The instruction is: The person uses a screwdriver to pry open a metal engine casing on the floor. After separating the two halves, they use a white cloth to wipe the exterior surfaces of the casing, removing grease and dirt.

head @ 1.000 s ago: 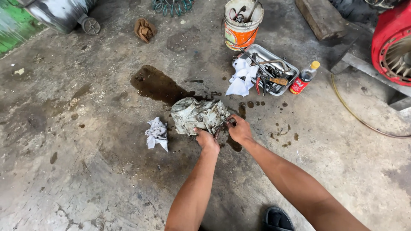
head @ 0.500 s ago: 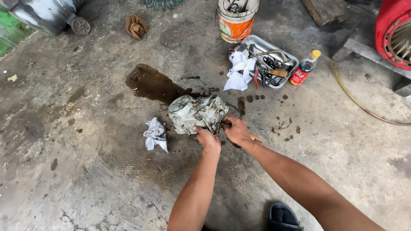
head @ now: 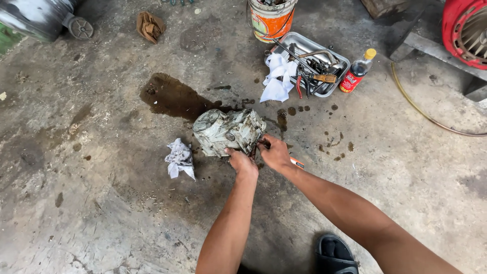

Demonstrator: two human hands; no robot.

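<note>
The engine case (head: 229, 132) sits on the oil-stained floor (head: 101, 203) beside a dark puddle (head: 170, 96); the left hand (head: 241, 162) presses curled fingers against its near edge, and the right hand (head: 275, 153) is clenched on a tool with an orange tip (head: 297, 163). Oily surfaces could let the tool slip off or the case shift under force. The tool's working end and the fastener are hidden behind the hands.

Cut off and hidden from my view

My right hand (head: 275, 153) covers most of an orange-tipped tool (head: 297, 163); the red round machine housing (head: 464, 30) is cropped at upper right.
</note>
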